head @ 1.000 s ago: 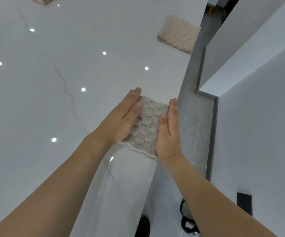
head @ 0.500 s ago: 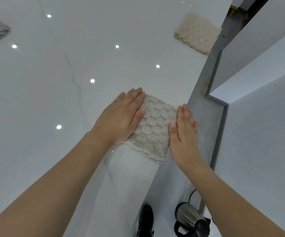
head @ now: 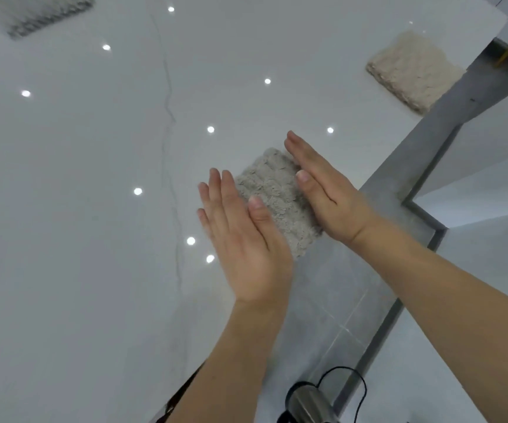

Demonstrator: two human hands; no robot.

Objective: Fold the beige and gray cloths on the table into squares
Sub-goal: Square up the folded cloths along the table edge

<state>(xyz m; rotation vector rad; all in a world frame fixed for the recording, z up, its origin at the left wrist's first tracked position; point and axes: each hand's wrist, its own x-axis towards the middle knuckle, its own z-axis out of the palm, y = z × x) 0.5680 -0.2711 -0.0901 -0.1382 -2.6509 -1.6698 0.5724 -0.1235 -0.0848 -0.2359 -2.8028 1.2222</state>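
Table (head: 78,239): white, glossy, with a thin dark vein running from top to bottom and small round ceiling-light reflections scattered across it. It fills the left and centre of my view; its right edge runs diagonally.

Floor (head: 347,300): gray tile, seen past the table edge at right, with a pale wall (head: 490,178) and darker skirting beyond it.

Cloth (head: 277,196): beige-gray, bumpy texture, folded to a rough square, lying at the table's right edge between my two hands. Its near corner reaches the table edge; whether it overhangs I cannot tell.

Left hand (head: 240,236): fingers straight and together, palm turned inward, set along the cloth's left side. It covers that side, so I cannot tell if it touches.

Right hand (head: 322,187): fingers straight and close together, on edge along the cloth's right side, hiding that border.

Second cloth (head: 414,68): beige, folded, farther off near the table's right edge, well apart from the first.

Gray cloth (head: 42,13): top left, blurred and cut off by the frame.

Kettle (head: 310,404): metal, on the floor at the bottom, partly cut off, with a black cord (head: 359,383) looping beside it.

Dark shape (head: 179,395): under the table edge by my left forearm, too little showing to identify.
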